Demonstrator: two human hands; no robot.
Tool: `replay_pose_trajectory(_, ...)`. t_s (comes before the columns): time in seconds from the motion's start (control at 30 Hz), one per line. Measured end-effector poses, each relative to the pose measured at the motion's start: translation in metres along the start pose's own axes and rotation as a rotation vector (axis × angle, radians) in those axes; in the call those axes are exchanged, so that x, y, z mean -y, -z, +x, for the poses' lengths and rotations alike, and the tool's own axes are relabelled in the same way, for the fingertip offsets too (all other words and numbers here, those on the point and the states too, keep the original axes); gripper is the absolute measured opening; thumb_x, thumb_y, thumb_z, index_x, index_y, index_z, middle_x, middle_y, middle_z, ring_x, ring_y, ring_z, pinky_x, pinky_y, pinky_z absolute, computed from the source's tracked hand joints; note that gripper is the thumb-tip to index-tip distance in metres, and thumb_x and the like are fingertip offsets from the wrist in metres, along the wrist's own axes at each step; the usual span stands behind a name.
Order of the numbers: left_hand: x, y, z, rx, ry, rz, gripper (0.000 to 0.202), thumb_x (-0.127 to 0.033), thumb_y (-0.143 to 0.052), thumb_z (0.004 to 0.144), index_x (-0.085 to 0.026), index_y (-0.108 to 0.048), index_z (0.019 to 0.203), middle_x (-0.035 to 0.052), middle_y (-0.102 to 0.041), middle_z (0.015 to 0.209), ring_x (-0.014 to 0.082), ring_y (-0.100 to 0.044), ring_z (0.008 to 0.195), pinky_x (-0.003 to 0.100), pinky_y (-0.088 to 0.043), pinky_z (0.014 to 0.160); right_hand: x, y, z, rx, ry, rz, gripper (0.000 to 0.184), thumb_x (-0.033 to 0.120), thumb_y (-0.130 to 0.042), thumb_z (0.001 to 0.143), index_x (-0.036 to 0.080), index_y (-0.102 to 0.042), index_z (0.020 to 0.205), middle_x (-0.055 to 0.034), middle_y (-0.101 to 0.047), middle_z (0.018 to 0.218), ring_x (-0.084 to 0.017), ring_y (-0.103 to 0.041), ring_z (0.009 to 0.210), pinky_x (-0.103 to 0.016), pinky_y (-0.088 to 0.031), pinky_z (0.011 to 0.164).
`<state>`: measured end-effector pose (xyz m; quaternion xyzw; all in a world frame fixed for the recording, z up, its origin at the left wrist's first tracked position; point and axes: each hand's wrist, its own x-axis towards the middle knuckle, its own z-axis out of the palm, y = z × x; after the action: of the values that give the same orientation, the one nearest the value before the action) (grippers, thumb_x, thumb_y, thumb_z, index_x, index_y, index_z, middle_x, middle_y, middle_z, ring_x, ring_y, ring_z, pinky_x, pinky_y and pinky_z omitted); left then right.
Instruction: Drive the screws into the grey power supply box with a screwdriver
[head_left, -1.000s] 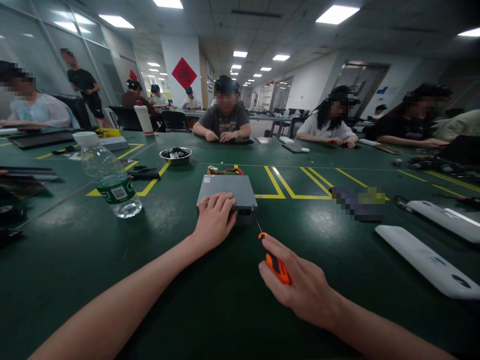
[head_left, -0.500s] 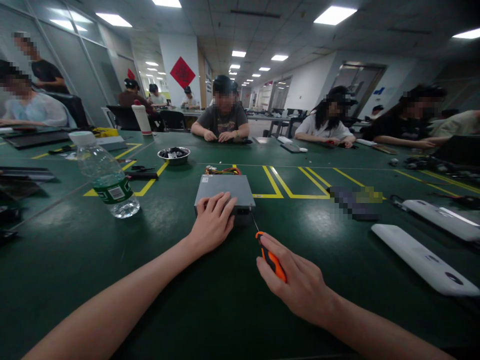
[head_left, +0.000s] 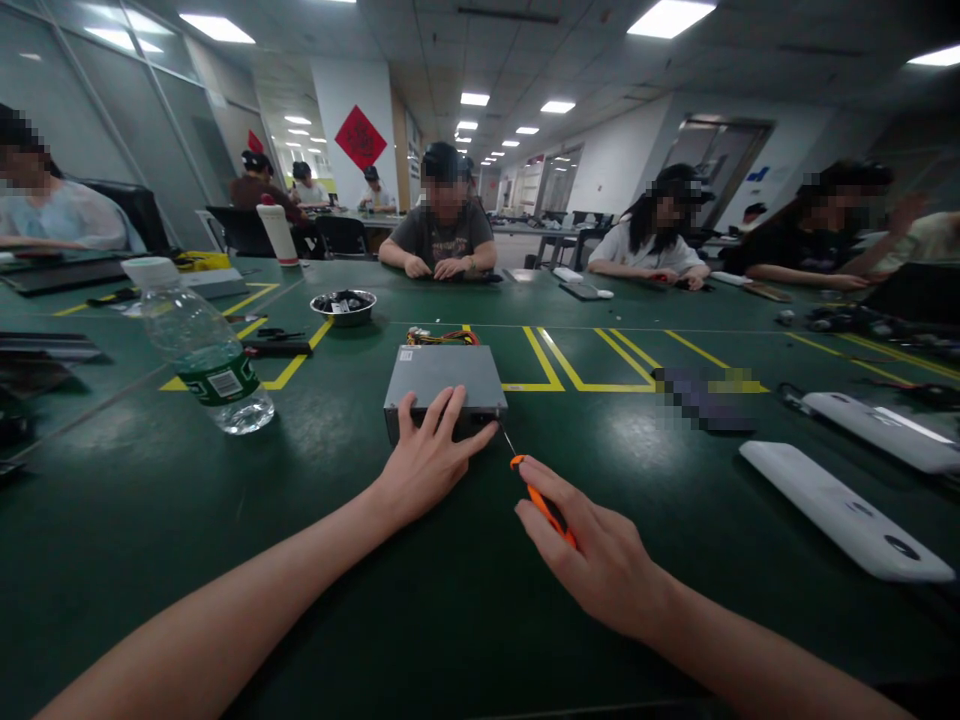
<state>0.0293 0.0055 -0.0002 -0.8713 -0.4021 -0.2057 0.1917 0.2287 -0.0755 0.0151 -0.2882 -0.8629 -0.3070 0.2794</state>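
1. We see the gray metal box (head_left: 446,372) on the table (head_left: 450,620), in the middle of the scene, lying flat with its wires (head_left: 450,338) at the far side. That leaves the near face turned to us, probably so that it is easy to reach.

2. Our left hand (head_left: 435,455) grasps nothing: its fingers are spread over the near edge and top of the box, one reaching right towards the near right corner. We judge that this light press keeps the box from sliding or turning.

3. Our right hand (head_left: 592,550) is wrapped around the orange handle of the screwdriver (head_left: 553,517), whose thin shaft slants far and left to that same corner. The low angle seems to suit the upright near face; whether the tip sits in a screw we cannot tell.

4. The bottle (head_left: 225,375) and the metal bowl (head_left: 343,318) stand farther left, and the white casing (head_left: 844,510) lies to the right, all apart from the box, so both forearms have room.
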Motion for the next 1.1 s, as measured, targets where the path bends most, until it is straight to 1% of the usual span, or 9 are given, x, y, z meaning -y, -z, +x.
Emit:
replay_pose_trajectory(0.13, -0.002, -0.002, 0.0, -0.003, 0.007, 0.016, 0.052, -0.022, -0.052, 0.08, -0.037, -0.039, 0.128, 0.0146, -0.03, 0.14, 0.0327, -0.025, 0.129, 0.063, -0.015, 0.097, -0.003, -0.001, -0.001, -0.035, -0.093, -0.034, 0.018, 0.012, -0.056, 0.079, 0.014, -0.051, 0.096, -0.0171, -0.061, 0.108, -0.02, -0.057, 0.105, -0.022, -0.052, 0.076)
replay_pose_trajectory(0.23, -0.003, -0.003, 0.0, -0.005, 0.022, 0.023, 0.052, -0.024, -0.052, 0.08, -0.037, -0.039, 0.128, 0.0143, -0.03, 0.14, 0.0323, -0.025, 0.129, 0.062, -0.014, 0.098, -0.003, -0.002, 0.0, -0.041, -0.107, -0.022, 0.018, 0.012, -0.056, 0.079, 0.015, -0.052, 0.096, -0.0159, -0.062, 0.108, -0.019, -0.059, 0.103, -0.022, -0.052, 0.076)
replay_pose_trajectory(0.43, -0.006, -0.004, 0.001, -0.012, 0.044, 0.005, 0.049, -0.026, -0.052, 0.08, -0.037, -0.042, 0.126, 0.014, -0.029, 0.14, 0.0333, -0.025, 0.129, 0.062, -0.012, 0.098, -0.004, 0.0, 0.0, -0.038, -0.082, 0.027, 0.016, 0.01, -0.052, 0.08, 0.016, -0.053, 0.095, -0.0153, -0.063, 0.107, -0.02, -0.056, 0.107, -0.026, -0.052, 0.077)
replay_pose_trajectory(0.57, -0.006, -0.003, 0.002, -0.017, 0.044, -0.015, 0.049, -0.025, -0.051, 0.081, -0.037, -0.042, 0.127, 0.013, -0.03, 0.14, 0.0334, -0.025, 0.129, 0.062, -0.012, 0.098, -0.004, 0.003, -0.003, -0.111, -0.066, 0.104, 0.023, 0.01, -0.057, 0.077, 0.014, -0.052, 0.099, -0.0172, -0.06, 0.111, -0.022, -0.053, 0.111, -0.03, -0.052, 0.081)
replay_pose_trajectory(0.67, -0.004, -0.004, 0.001, -0.011, 0.03, -0.025, 0.049, -0.026, -0.05, 0.082, -0.037, -0.039, 0.129, 0.0136, -0.029, 0.14, 0.0333, -0.025, 0.129, 0.063, -0.012, 0.097, -0.002, 0.004, -0.005, -0.128, -0.009, 0.15, 0.02, 0.012, -0.059, 0.076, 0.015, -0.053, 0.095, -0.0167, -0.059, 0.112, -0.024, -0.051, 0.113, -0.032, -0.052, 0.081)
replay_pose_trajectory(0.73, 0.0, -0.005, 0.0, -0.009, 0.013, -0.04, 0.049, -0.025, -0.05, 0.082, -0.038, -0.04, 0.128, 0.0139, -0.027, 0.141, 0.033, -0.024, 0.129, 0.062, -0.012, 0.097, -0.001, 0.002, -0.005, -0.118, 0.021, 0.174, 0.019, 0.012, -0.058, 0.076, 0.015, -0.054, 0.094, -0.0158, -0.06, 0.11, -0.023, -0.051, 0.113, -0.032, -0.052, 0.082)
replay_pose_trajectory(0.87, 0.008, -0.007, -0.003, -0.012, -0.047, -0.098, 0.049, -0.021, -0.053, 0.079, -0.039, -0.045, 0.124, 0.0103, -0.023, 0.144, 0.0323, -0.019, 0.131, 0.061, -0.011, 0.099, -0.003, -0.006, -0.005, -0.078, 0.005, 0.203, 0.017, 0.012, -0.056, 0.077, 0.015, -0.055, 0.094, -0.0139, -0.061, 0.11, -0.021, -0.052, 0.113, -0.03, -0.051, 0.084)
replay_pose_trajectory(0.97, 0.011, -0.007, -0.005, -0.024, -0.064, -0.143, 0.044, -0.019, -0.055, 0.077, -0.036, -0.053, 0.117, 0.0077, -0.022, 0.145, 0.0322, -0.019, 0.131, 0.059, -0.008, 0.101, -0.004, -0.011, -0.004, -0.07, -0.012, 0.207, 0.016, 0.012, -0.054, 0.078, 0.016, -0.056, 0.093, -0.013, -0.061, 0.11, -0.02, -0.052, 0.112, -0.031, -0.051, 0.084)
replay_pose_trajectory(1.1, 0.011, -0.008, -0.006, -0.035, -0.056, -0.159, 0.033, -0.02, -0.055, 0.077, -0.031, -0.06, 0.107, 0.0098, -0.023, 0.144, 0.0313, -0.021, 0.131, 0.059, -0.008, 0.101, -0.003, -0.014, -0.002, -0.085, -0.006, 0.22, 0.017, 0.009, -0.056, 0.077, 0.014, -0.055, 0.093, -0.0146, -0.061, 0.109, -0.02, -0.052, 0.112, -0.03, -0.051, 0.085)
